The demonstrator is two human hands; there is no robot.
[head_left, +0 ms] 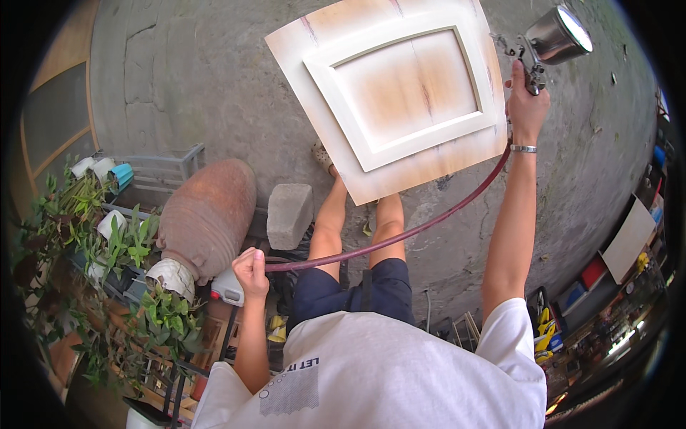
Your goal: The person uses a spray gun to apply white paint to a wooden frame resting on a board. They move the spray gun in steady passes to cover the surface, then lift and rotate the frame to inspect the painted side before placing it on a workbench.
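Observation:
My right hand point(527, 111) is closed round the handle of a spray gun point(533, 70), held out at the upper right beside the panel. A shiny metal cup point(559, 37) sits on the gun. From below that hand a dark red hose point(421, 227) sags across my legs to my left hand point(251, 273), whose fingers are wrapped round it. Ahead of me is a wooden panel point(436, 159) with a raised white frame point(336, 107). White coating covers its frame and borders, while brownish wood shows through in the middle. What supports the panel is hidden.
A large clay jar point(211, 214) lies on its side at the left, near a grey stone block point(290, 214). Potted plants point(168, 318) crowd the left edge. A white jug point(227, 287) stands near my left hand. Tools and boards point(629, 239) line the right edge of the concrete floor point(214, 79).

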